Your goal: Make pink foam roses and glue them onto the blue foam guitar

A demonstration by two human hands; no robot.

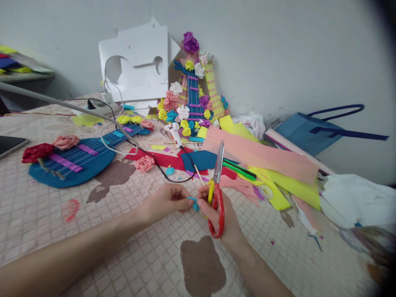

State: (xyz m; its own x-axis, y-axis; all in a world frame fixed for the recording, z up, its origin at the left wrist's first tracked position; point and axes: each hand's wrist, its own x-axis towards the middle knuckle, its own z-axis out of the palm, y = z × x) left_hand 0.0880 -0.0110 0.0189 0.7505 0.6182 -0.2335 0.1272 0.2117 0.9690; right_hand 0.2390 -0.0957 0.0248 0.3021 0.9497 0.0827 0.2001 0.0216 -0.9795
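Between the fingertips of both hands is a small blue piece of paper (194, 203). My left hand (168, 201) pinches its left side, with thumb and forefinger pressed together. My right hand (222, 212) pinches the other side and also carries a pair of scissors (219, 181), whose red and yellow handles hang around the fingers and whose blades point up and away. A thin pale stick (199, 175) lies just beyond the fingers. On the left rests a blue paper guitar (102, 154) with purple strips, strings and paper flowers.
A white glue gun (173, 134) with a black cord stands behind the hands. Pink paper (260, 154), yellow strips and a green cutter (239, 169) spread to the right. Flower-covered guitars (193, 95) and white foam board (134, 66) lean on the wall. A blue bag (309, 132) sits far right.
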